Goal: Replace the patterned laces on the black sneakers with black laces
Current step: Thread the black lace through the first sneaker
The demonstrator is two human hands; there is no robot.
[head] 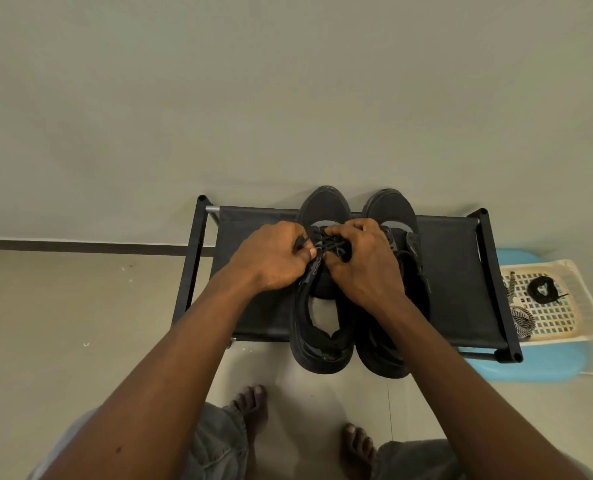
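Note:
Two black sneakers stand side by side on a low black rack (454,271), toes toward the wall. Over the left sneaker (322,327), my left hand (271,258) and my right hand (361,265) each pinch part of a black lace (329,244) threaded across its upper eyelets. My right arm covers part of the right sneaker (388,206), whose lacing is mostly hidden. A coiled black lace (541,290) and a black-and-white patterned lace (522,322) lie on a cream perforated tray (565,327) to the right.
The tray sits on a light blue plastic stool (530,370) right of the rack. A wall rises just behind the rack. My bare feet (250,407) stand on the tiled floor in front of it.

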